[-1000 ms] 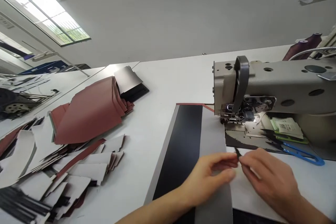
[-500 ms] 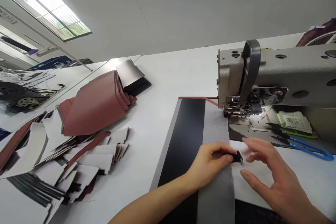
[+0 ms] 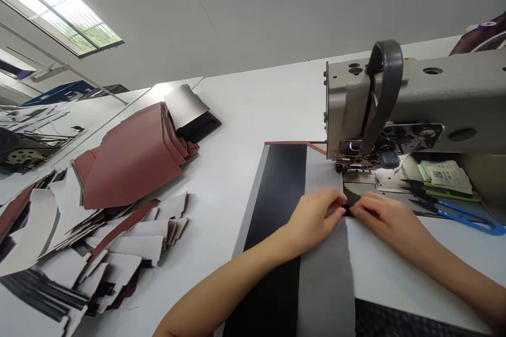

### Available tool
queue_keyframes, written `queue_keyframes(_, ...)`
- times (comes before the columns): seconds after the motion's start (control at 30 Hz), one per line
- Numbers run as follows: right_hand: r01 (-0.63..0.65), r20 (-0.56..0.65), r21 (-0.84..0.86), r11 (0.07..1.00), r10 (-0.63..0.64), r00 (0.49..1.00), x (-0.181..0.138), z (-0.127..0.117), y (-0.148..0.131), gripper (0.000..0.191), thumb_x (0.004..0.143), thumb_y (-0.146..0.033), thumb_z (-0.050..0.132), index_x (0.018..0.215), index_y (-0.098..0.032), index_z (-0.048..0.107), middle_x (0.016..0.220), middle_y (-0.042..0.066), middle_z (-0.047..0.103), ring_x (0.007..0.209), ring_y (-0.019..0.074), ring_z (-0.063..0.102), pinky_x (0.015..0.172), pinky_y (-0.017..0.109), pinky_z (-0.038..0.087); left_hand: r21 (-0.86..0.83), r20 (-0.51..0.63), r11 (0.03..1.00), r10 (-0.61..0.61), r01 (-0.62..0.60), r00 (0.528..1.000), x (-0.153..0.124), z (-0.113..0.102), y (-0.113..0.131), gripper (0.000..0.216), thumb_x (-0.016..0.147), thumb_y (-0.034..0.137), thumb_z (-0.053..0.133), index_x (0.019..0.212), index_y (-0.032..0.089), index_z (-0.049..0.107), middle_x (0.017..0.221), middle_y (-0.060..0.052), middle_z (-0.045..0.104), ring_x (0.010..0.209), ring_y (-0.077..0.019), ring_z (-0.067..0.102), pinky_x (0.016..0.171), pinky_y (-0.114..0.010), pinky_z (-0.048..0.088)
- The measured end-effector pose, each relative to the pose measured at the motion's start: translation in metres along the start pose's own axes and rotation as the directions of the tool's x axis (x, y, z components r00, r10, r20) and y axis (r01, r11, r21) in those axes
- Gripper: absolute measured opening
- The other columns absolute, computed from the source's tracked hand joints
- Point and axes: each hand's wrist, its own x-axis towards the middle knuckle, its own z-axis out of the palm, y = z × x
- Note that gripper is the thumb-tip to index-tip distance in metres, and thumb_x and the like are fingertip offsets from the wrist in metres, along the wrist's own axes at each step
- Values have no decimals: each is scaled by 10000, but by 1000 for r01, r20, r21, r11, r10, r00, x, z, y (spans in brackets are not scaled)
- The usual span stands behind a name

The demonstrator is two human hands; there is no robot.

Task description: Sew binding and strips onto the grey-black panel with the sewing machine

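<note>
A: Where were the hands?

B: The left hand [image 3: 316, 216] and the right hand [image 3: 389, 219] were close together over a grey mesh strip [image 3: 326, 284], just in front of the presser foot [image 3: 343, 164] of an industrial sewing machine [image 3: 415, 100].

A: What did they have hold of?

B: The fingers [image 3: 336, 199] of the left hand and those of the right came in from either side, nearly closed, and pinched a small black tab [image 3: 350, 202]. Much of it was hidden behind them, so I couldn't tell what it was made of.

A: Where did that tab sit?

B: At the right edge of the mesh strip, close to the presser foot.

A: What lay around them?

B: A long black panel [image 3: 272, 231] ran beside the mesh on its left. Blue-handled thread snips [image 3: 466, 221] lay to the right under the machine, near a bundle of printed labels [image 3: 446, 176].

A: And farther left?

B: The white counter [image 3: 253, 95] carried a folded stack of reddish-brown fabric [image 3: 130, 160] and, nearer the person, a loose heap of cut fabric pieces [image 3: 106, 242].
</note>
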Motion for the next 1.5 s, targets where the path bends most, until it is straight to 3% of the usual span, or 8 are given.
queue_keyframes(0.13, 18, -110, -227, 974, -44, 993, 19, 6, 11, 424, 1019, -440, 392, 718, -243, 616, 784, 27, 630, 797, 218, 574, 718, 374, 430, 356, 25, 909, 224, -218, 974, -3, -8, -16, 242, 979, 175, 515, 1196, 197, 621, 1299, -89, 655, 1218, -216, 621, 1083, -395, 521)
queue_keyframes(0.33, -12, -211, -333, 943, -62, 975, 33, 20, 7, 401, 988, -370, 431, 672, -234, 636, 941, 66, 625, 938, 264, 502, 798, 411, 397, 460, 89, 805, 376, -373, 922, -17, -1, -30, 297, 1033, 190, 438, 1276, 136, 601, 1328, -109, 654, 1335, -226, 564, 1159, -380, 477)
queue_keyframes(0.83, -27, -264, -361, 932, -74, 962, 32, 25, 4, 346, 973, -352, 451, 706, -222, 628, 1004, 81, 627, 984, 276, 518, 821, 450, 426, 520, 163, 764, 349, -381, 923, -15, 0, -28, 356, 1029, 197, 424, 1328, 151, 612, 1422, -72, 612, 1367, -256, 512, 1142, -401, 496)
queue_keyframes(0.9, 45, -287, -337, 940, -148, 947, 29, 20, 7, 259, 972, -362, 474, 862, -219, 660, 1117, 98, 625, 1072, 293, 534, 885, 480, 459, 522, 173, 769, 327, -368, 929, -15, -1, -26, 346, 1023, 197, 437, 1314, 144, 617, 1424, -69, 611, 1375, -270, 502, 1159, -424, 473)
queue_keyframes(0.97, 204, -269, -301, 932, -288, 919, 23, 15, 11, 213, 981, -314, 489, 1043, -217, 668, 1199, 99, 628, 1152, 281, 539, 963, 478, 475, 515, 185, 780, 305, -356, 934, -14, -2, -25, 336, 1022, 195, 437, 1303, 153, 616, 1421, -68, 613, 1407, -278, 471, 1195, -474, 420)
queue_keyframes(1.1, 478, -114, -329, 814, -537, 836, 10, 10, 20, 309, 972, -135, 492, 1206, -229, 669, 1187, 49, 693, 1184, 239, 570, 1019, 426, 491, 477, 201, 812, 271, -335, 941, -14, -3, -26, 330, 1019, 188, 443, 1310, 171, 598, 1425, -71, 607, 1449, -271, 431, 1225, -515, 357)
queue_keyframes(1.27, 497, -78, -455, 739, -589, 804, 8, 11, 23, 359, 944, -70, 513, 1254, -170, 664, 1235, 65, 694, 1225, 262, 561, 1029, 435, 491, 463, 207, 821, 267, -335, 941, -12, -2, -30, 327, 1024, 204, 442, 1315, 175, 589, 1432, -72, 602, 1446, -278, 436, 1215, -522, 367)
queue_keyframes(1.5, 444, -99, -535, 719, -575, 812, 29, 4, 27, 393, 890, -24, 514, 1188, -198, 704, 1214, 53, 700, 1214, 266, 579, 1069, 466, 433, 461, 194, 813, 299, -356, 934, 12, -8, -40, 326, 1025, 215, 432, 1311, 179, 586, 1413, -81, 611, 1429, -265, 460, 1203, -498, 391)
